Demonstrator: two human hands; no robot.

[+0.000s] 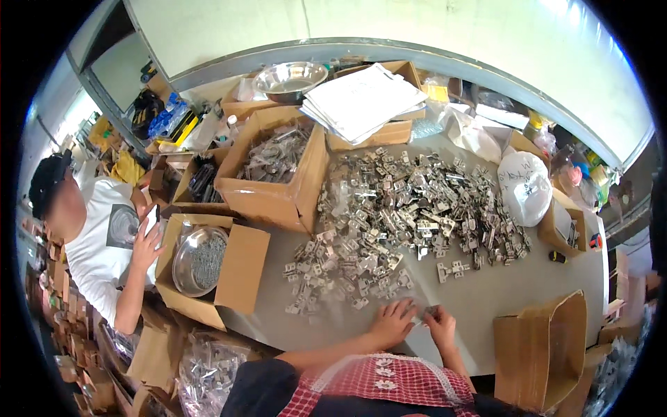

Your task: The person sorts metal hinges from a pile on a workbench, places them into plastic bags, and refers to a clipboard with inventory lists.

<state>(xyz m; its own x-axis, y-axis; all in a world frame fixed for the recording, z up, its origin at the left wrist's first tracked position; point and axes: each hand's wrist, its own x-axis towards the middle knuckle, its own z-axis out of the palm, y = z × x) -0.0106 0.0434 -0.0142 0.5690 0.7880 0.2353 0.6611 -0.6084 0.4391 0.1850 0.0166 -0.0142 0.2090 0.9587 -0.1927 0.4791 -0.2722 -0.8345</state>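
Note:
My left hand [393,324] and my right hand [442,328] are close together at the table's near edge, in front of my red checked apron [385,379]. Between the right thumb and fingers is a small grey metal piece [431,312], too small to make out fully. The left fingers are bent toward it, closed around something mostly hidden by the hand. Just beyond both hands spreads a large heap of metal cabinet hinges [410,208], some of them in clear plastic. A few loose hinges [453,270] lie at the heap's near edge.
On the left, a carton [243,267] holds a steel bowl [182,264] of small metal parts; a bigger carton [306,198] stands behind. Papers [361,101] and another bowl [290,78] are at the back. An upright carton [535,351] is at right. A co-worker [104,236] stands left.

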